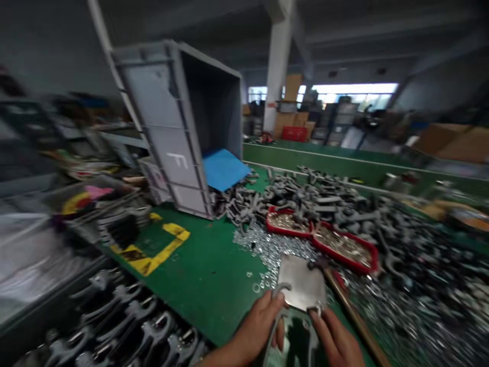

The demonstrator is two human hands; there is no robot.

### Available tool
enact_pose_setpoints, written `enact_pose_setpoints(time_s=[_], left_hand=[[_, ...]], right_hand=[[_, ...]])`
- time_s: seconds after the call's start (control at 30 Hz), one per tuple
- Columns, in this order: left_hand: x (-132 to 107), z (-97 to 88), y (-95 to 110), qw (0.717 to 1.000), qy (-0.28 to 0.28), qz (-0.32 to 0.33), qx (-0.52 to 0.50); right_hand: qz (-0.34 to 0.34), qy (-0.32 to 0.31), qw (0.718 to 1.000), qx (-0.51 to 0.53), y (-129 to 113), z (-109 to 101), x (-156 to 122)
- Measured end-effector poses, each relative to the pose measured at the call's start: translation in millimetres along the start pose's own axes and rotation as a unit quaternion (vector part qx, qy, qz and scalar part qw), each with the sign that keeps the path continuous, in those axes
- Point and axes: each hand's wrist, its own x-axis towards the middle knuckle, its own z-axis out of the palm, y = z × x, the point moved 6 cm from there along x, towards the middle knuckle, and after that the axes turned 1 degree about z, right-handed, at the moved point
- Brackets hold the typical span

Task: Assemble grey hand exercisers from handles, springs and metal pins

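Fingers (273, 300) of the left hand (255, 329) curl round a grey casting (275, 320) at the steel plate's (301, 285) near edge on the bench (206, 275). The right hand's (336, 341) tips touch that edge, grip unclear; it looks like a fitting step that calls for steady alignment. Two red trays (346, 260) hold small bright hardware, and the tipped grey crate (168, 122) spills dark castings (244, 204).

Head view looks down, forward over green table (206, 275).

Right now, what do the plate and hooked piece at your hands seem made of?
Plate: probably bare steel, dull grey, soft sheen, thin flat edges. Hooked piece, gripped by the left hand: likely cast metal, matte grey; blur leaves it open.
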Motion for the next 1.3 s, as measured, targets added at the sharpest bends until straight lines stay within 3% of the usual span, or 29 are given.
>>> enact_pose_setpoints(time_s=[0.13,0.27,0.5,0.63,0.93,1.07,1.17,1.3], left_hand=[[4,29.8,-7,0.998,-0.059,-0.021,0.033],[3,39.5,-1,0.995,-0.075,-0.02,0.064],[-3,57.0,-2,0.987,-0.089,-0.026,0.129],[-2,56.1,-3,0.992,-0.07,-0.027,0.098],[4,52.5,9,0.988,-0.058,-0.011,0.139],[5,52.6,11,0.982,-0.034,0.0,0.185],[3,48.1,14,0.962,-0.02,0.036,0.272],[-1,36.9,17,0.909,-0.018,0.102,0.403]], right_hand=[[-0.027,0.03,0.998,0.038,4,-18,-23],[-0.045,0.038,0.998,0.024,-6,-23,-29],[-0.056,0.052,0.997,-0.015,0,-29,-30],[-0.067,0.04,0.997,-0.024,-2,-31,-26],[-0.085,0.01,0.996,-0.016,-15,-33,-25],[-0.104,0.039,0.994,0.013,-19,-35,-24],[-0.104,0.054,0.992,0.047,-17,-34,-25],[-0.096,0.013,0.994,0.058,-18,-28,-26]])
